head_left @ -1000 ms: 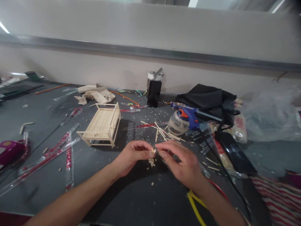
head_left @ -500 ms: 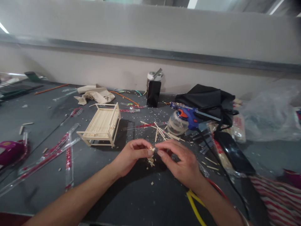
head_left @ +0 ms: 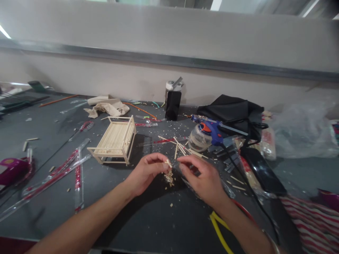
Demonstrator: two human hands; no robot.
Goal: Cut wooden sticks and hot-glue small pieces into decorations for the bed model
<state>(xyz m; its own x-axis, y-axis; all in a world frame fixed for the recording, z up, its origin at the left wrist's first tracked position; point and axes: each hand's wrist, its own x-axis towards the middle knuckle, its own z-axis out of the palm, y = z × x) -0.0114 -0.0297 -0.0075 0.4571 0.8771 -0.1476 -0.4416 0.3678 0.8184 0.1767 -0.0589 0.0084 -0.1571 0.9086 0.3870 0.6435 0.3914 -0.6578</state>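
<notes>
My left hand (head_left: 144, 173) pinches a small piece of pale wooden stick (head_left: 168, 163) between thumb and forefinger. Just to its right, my right hand (head_left: 203, 178) has its thumb and forefinger apart, with nothing visible between them. Beneath the fingertips lies a little heap of short cut wood bits (head_left: 169, 179) on the dark table (head_left: 148, 225). A miniature bed frame (head_left: 115, 137) made of thin sticks stands to the left of my hands. Longer loose sticks (head_left: 180, 147) lie beyond my fingers.
A blue glue gun (head_left: 213, 131) rests on a clear jar (head_left: 197, 141), its cord running past my right arm. A phone (head_left: 173, 106) leans at the back; another phone (head_left: 263, 171) lies right. Yellow handles (head_left: 219, 231) are near my right forearm. Plastic-wrapped strips (head_left: 77, 176) lie left.
My hands have moved slightly apart. The right fingers have come away from the small wood piece, which stays in my left hand.
</notes>
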